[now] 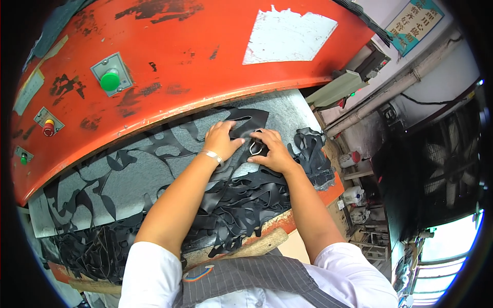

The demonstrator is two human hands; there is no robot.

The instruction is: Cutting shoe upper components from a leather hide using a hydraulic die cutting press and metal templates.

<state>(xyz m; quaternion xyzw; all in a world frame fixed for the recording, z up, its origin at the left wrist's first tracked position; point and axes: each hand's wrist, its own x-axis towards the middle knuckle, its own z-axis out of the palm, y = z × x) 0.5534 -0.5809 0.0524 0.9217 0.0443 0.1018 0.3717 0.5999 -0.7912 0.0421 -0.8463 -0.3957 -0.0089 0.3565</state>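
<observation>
Near the middle of the grey cutting board (287, 110), my left hand (220, 141) curls its fingers and thumb on a strip of black sheet material (251, 118). Just right of it, my right hand (276, 152) has finger and thumb around a small looped metal cutting die (254, 149) with a bright edge. The die is over the black material; its far side is partly hidden by my fingers. A thin cut-out web of black sheet (167, 141) stretches left across the board.
Heaped black offcuts (246, 197) line the board's near edge, with another pile (310, 149) at right. An orange machine beam (195, 61) spans the far side, carrying a green button (110, 80) and a red stop button (49, 127). A large fan (447, 164) stands right.
</observation>
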